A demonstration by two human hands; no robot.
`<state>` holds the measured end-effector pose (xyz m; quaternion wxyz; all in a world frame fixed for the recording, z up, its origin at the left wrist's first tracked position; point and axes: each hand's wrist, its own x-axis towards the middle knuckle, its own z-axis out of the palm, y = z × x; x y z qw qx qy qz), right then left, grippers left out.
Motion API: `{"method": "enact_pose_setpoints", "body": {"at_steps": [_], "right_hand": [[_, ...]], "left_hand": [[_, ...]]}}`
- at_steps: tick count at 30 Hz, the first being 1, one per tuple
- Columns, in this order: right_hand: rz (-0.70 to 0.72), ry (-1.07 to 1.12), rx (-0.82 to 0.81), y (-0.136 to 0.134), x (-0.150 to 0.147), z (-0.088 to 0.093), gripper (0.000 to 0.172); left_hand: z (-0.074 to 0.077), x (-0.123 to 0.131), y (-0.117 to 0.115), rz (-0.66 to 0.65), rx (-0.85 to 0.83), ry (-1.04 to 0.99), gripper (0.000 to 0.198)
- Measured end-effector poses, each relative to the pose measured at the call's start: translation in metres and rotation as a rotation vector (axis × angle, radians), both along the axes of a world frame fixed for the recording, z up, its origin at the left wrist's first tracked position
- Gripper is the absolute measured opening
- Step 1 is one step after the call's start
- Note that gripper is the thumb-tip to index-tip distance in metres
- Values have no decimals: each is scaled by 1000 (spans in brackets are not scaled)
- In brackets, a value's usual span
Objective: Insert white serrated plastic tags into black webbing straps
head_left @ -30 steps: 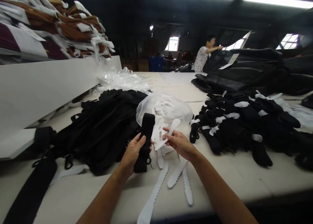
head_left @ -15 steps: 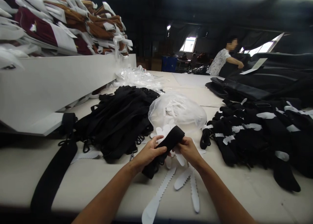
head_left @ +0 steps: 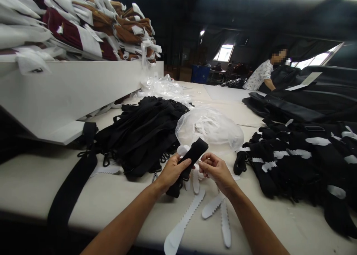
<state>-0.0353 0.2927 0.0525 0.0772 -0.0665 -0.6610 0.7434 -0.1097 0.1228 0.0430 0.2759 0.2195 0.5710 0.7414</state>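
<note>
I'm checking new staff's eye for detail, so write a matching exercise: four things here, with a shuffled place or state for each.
1. Folded black strap
2. Rounded plastic bag
3. Black straps with white bands
4. Blue container

A. Piled at the table's right
B. In the background
C. In the left hand
D. Translucent, white strips visible inside

Pairs: 1-C, 2-D, 3-A, 4-B

Nothing legible from where I stand. Dark marking [head_left: 37, 70] on a plastic bag [head_left: 28, 61], left: too small and blurred to read. White tag [head_left: 93, 33] on maroon bundle [head_left: 66, 32], pale slip [head_left: 305, 81] on black bags [head_left: 331, 97], right: wording can't be made out.
</note>
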Motion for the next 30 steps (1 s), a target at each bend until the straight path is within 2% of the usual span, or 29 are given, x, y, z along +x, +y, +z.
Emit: {"method": "enact_pose_setpoints", "body": {"at_steps": [3,9,14,18,23,28,30], "right_hand": [[-2,21,44,-5,2,2,33],[145,68,99,-8,4,-1,33],[168,181,335,-5,2,-9,32],[117,221,513,-7,2,-12,31],[30,203,487,-6,2,-14,25],[-56,397,826,-9,5,-10,23],[-79,466,901,-15,5,-10,23]], "left_hand": [[-3,1,3,44,-4,34,44],[-10,-4,4,106,-50,153,35],[-11,-11,-1,204,-122,305,31],[-14,-13,-1,189,-169,314,33],[-18,-13,0,135,-215,265,35],[-12,-11,-1,182,-231,393,23],[-9,-9,0,178,-238,457,16]]}}
